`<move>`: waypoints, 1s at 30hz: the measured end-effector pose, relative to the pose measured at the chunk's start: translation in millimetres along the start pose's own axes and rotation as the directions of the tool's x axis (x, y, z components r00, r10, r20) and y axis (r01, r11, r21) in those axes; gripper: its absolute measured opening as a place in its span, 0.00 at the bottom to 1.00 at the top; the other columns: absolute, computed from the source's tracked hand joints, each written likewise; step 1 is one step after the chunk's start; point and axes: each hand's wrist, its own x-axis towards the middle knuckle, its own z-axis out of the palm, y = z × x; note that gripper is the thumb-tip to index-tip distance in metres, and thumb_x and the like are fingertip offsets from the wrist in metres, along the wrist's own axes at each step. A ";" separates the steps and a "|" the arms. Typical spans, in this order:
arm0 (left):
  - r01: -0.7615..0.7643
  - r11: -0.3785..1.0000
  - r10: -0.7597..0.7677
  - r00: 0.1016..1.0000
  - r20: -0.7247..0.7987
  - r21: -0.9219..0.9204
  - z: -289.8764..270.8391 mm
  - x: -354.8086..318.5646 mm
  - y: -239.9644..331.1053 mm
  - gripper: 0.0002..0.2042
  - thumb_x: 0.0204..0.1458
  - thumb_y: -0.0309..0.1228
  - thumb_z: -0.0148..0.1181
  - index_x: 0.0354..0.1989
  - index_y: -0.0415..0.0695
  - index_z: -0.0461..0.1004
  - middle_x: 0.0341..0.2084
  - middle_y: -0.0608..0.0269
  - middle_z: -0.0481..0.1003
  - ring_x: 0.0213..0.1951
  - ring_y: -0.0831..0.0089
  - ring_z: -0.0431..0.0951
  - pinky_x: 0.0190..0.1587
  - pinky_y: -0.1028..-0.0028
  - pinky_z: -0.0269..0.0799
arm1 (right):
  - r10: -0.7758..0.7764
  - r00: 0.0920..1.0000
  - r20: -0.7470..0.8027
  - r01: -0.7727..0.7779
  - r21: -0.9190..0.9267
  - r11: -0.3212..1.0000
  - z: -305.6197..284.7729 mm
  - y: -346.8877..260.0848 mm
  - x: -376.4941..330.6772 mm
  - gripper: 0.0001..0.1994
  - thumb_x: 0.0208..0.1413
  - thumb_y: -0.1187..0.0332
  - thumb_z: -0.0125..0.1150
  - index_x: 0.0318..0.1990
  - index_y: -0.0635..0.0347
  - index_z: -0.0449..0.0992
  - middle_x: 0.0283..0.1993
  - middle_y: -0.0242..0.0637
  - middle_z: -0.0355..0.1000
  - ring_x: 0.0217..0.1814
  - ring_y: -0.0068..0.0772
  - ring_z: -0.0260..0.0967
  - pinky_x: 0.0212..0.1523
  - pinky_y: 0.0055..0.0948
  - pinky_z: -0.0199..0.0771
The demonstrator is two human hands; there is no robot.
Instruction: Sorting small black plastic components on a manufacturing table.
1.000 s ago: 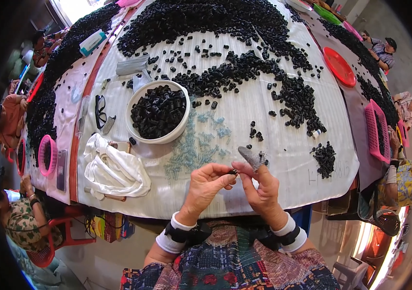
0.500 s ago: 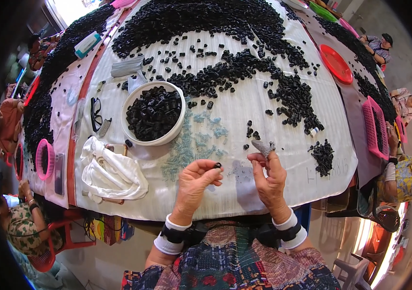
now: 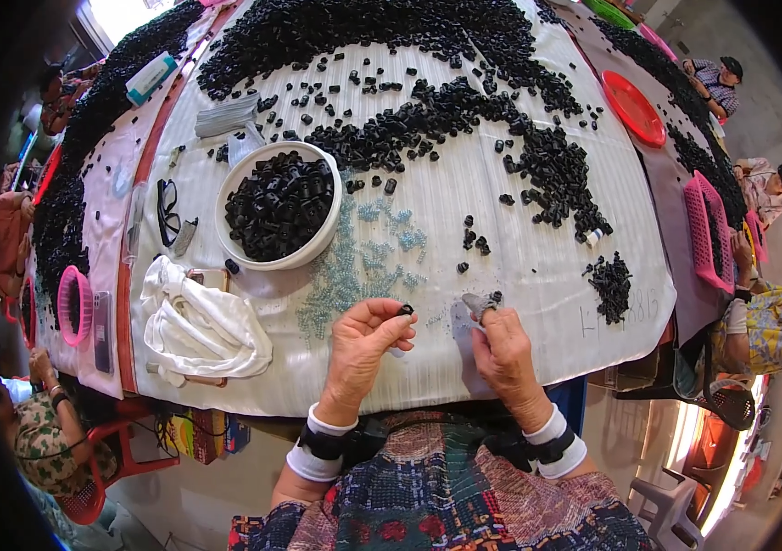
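My left hand [image 3: 356,354] pinches a small black plastic part [image 3: 406,310] between thumb and forefinger, just above the white cloth. My right hand [image 3: 507,356] is to its right, fingers curled together. A grey sleeve [image 3: 476,304] covers one of its fingertips. A small dark piece [image 3: 496,297] shows beside that fingertip; whether the fingers grip it I cannot tell. Many tiny clear bluish pieces [image 3: 363,266] are spread beyond my left hand. A white bucket [image 3: 325,241] heaped with black parts [image 3: 281,204] stands beyond them to the left. Several loose black parts [image 3: 475,241] lie beyond my right hand.
A large heap of black parts [image 3: 382,41] covers the far table. A smaller pile [image 3: 608,286] sits to the right. Left are a white cloth bundle [image 3: 198,321], eyeglasses [image 3: 167,213] and grey strips [image 3: 226,117]. A red tray [image 3: 633,108] and pink basket [image 3: 709,234] lie right; people sit around.
My right hand has lowered its covered fingertip toward the left, and its fingers have curled in. My left hand still pinches the black part. The whole view has shifted slightly.
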 end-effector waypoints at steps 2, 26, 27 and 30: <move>0.006 1.000 -0.006 1.000 0.002 0.017 0.5 0.4 -1.1 0.06 0.50 0.21 0.58 0.37 0.38 0.72 0.31 0.56 0.77 0.28 0.75 0.77 0.30 0.79 0.76 | -0.071 0.997 0.019 0.073 -0.134 0.988 4.5 0.7 -2.6 0.15 0.38 0.82 0.58 0.37 0.67 0.69 0.31 0.46 0.66 0.35 0.49 0.64 0.35 0.41 0.67; -0.451 0.653 0.328 0.892 0.310 0.608 27.3 -6.4 2.5 0.07 0.46 0.20 0.61 0.35 0.35 0.75 0.29 0.60 0.76 0.29 0.77 0.77 0.32 0.80 0.73 | -0.078 0.991 0.112 0.047 0.256 0.966 -21.7 -35.5 32.9 0.18 0.41 0.83 0.58 0.44 0.67 0.69 0.32 0.43 0.70 0.33 0.40 0.69 0.34 0.33 0.71; -0.278 0.854 0.191 0.954 0.232 0.439 24.7 -6.3 -0.7 0.07 0.47 0.20 0.61 0.36 0.35 0.75 0.29 0.60 0.77 0.29 0.77 0.77 0.32 0.80 0.73 | -0.084 0.990 0.110 0.053 0.256 0.965 -20.3 -35.8 31.2 0.18 0.41 0.83 0.58 0.44 0.67 0.69 0.32 0.43 0.70 0.33 0.40 0.69 0.34 0.33 0.71; -0.055 0.982 0.019 0.980 0.196 0.181 22.8 -4.5 -1.1 0.08 0.48 0.21 0.61 0.38 0.34 0.74 0.29 0.59 0.77 0.30 0.76 0.77 0.32 0.80 0.74 | 0.193 0.975 0.106 -0.219 0.535 0.816 -13.6 -34.1 23.7 0.20 0.47 0.82 0.56 0.51 0.64 0.69 0.36 0.40 0.75 0.35 0.24 0.72 0.35 0.21 0.70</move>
